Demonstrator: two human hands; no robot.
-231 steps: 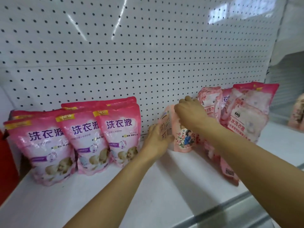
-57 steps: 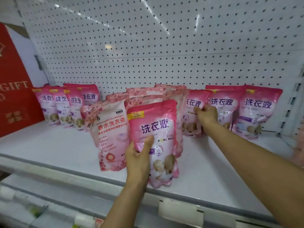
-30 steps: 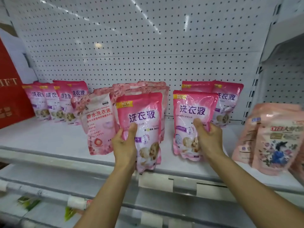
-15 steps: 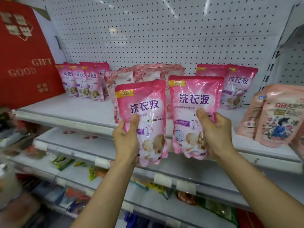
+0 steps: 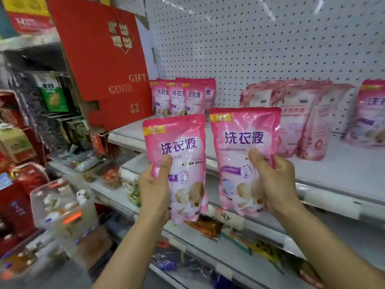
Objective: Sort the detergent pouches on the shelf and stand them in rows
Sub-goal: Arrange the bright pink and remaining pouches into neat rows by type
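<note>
Left hand (image 5: 155,189) holds one pink detergent pouch (image 5: 179,161), right hand (image 5: 275,184) holds another pouch (image 5: 243,151), both in air before shelf (image 5: 333,172). Look soft, squishy, slippery. Best hold by middle, thumb in front.

1. A white shelf (image 5: 333,172) runs across the view, backed by a white pegboard wall (image 5: 260,49).
2. At its left end a group of bright pink pouches (image 5: 179,99) stands upright in a tight row, close to the pegboard.
3. Further right a cluster of paler floral pouches (image 5: 298,119) stands on the shelf, some leaning against one another.
4. At the far right edge another bright pink pouch (image 5: 369,115) stands, partly cut off.
5. A red gift box (image 5: 104,65) leans at the shelf's left end.
</note>
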